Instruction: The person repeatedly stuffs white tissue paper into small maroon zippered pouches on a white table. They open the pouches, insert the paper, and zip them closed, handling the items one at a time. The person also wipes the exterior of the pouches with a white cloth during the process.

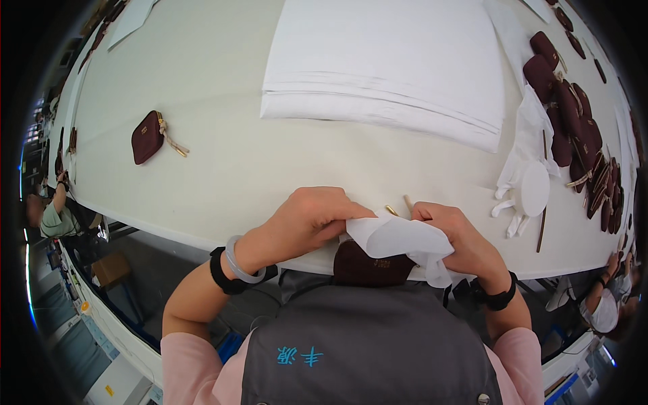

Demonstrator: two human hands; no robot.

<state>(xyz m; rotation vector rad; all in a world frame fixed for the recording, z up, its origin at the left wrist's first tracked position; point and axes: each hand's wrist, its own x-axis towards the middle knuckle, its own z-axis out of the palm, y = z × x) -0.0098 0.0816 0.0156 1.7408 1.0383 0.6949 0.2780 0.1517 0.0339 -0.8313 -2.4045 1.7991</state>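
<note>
Between my hands, close to the table's near edge, is a thin, crumpled white sheet (pixel 399 237), either tissue paper or cloth. My left hand (pixel 316 217) is closed on its left side, thumb and fingers pinching it. On the other side my right hand (pixel 453 233) has curled fingers gripping a bunched part of the same sheet. Beneath the sheet a burgundy pouch (pixel 370 265) shows its lower part at the table edge; the sheet covers the rest. Just beyond it, a cord tassel's gold-coloured tip (pixel 391 210) sticks out.
Another burgundy pouch (pixel 148 138) with a beige tassel lies at left. A stack of large white sheets (pixel 385 74) occupies the far middle. At right are several piled pouches (pixel 570 115), a white oval piece (pixel 533 189) on crumpled white material, and a thin brown stick (pixel 542 229).
</note>
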